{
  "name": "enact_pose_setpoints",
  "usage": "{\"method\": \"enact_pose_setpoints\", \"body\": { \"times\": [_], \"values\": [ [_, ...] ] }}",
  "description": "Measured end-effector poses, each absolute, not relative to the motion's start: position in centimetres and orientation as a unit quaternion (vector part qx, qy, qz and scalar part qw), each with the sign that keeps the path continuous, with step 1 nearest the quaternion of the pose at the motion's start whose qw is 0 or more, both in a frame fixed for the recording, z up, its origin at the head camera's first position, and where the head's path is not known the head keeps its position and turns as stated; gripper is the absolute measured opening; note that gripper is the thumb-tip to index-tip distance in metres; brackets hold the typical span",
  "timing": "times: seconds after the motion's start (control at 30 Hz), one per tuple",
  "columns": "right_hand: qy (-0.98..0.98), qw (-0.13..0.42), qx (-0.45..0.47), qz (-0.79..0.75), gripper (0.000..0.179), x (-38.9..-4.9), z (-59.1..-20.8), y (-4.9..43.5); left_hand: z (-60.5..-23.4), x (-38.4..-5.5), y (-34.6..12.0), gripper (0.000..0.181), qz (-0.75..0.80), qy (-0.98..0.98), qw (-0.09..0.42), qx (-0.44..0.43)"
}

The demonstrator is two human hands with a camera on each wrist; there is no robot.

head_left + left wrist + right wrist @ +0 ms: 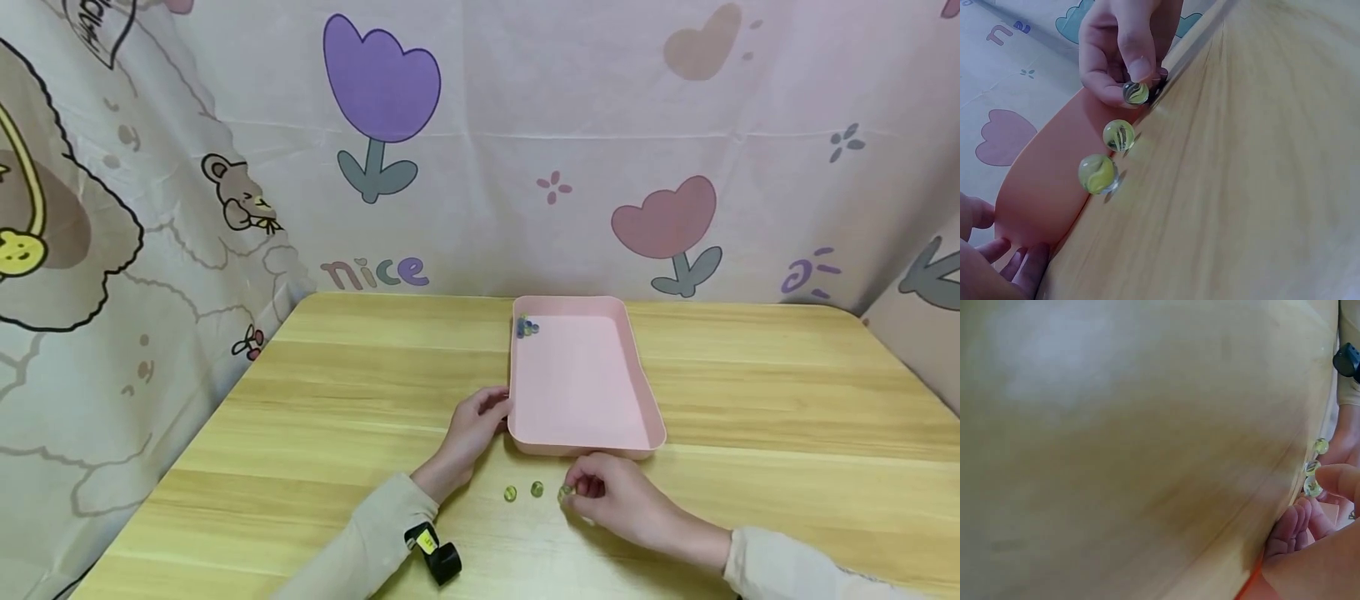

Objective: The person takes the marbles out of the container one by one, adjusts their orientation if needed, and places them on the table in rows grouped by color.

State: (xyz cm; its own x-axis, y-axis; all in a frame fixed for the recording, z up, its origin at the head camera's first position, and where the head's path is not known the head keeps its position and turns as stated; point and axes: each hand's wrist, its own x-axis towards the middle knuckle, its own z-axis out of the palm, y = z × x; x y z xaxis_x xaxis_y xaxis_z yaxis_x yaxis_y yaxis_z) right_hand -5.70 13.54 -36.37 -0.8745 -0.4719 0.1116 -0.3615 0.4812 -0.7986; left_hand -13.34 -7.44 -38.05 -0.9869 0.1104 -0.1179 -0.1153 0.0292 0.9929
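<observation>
Two marbles (537,489) lie on the worktop (300,417) off the near edge of the pink tray (577,375); left hand (474,429) rests against its left edge, right hand (618,500) pinches a third marble (566,493). Left wrist view: glassy, likely hard, slippery; pinch its sides. Right wrist view: thumb (1339,479) beside it.

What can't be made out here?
Head: exact count of the small round blue and yellow pieces in the pink rectangular plastic-looking tray; too small, clustered.
Head: full outline of the yellow-green round glass marble in the right hand; that hand covers part.
Left wrist: tray's inside; its own wall blocks it.
Right wrist: rest of the black wrist-worn device; right edge cuts it.
</observation>
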Motion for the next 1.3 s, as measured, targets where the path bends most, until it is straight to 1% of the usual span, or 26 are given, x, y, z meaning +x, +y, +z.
{"method": "enact_pose_setpoints", "body": {
  "times": [0.53,0.77,1.07,1.3],
  "values": [
    [0.880,0.024,-0.231,-0.414,0.010,-5.47,-36.58,13.39,-38.05,-13.23,-7.49,0.033,0.695,0.714,0.080,-0.001],
    [0.883,0.024,-0.227,-0.409,0.012,-5.43,-36.72,13.50,-38.16,-13.06,-7.41,0.034,0.695,0.714,0.082,0.000],
    [0.878,0.040,-0.232,-0.417,0.010,-5.70,-36.54,13.59,-37.91,-12.86,-7.55,0.035,0.699,0.711,0.077,0.003],
    [0.879,0.037,-0.234,-0.413,0.012,-5.75,-36.41,13.61,-37.83,-12.86,-7.48,0.035,0.700,0.710,0.074,0.006]
  ]
}}
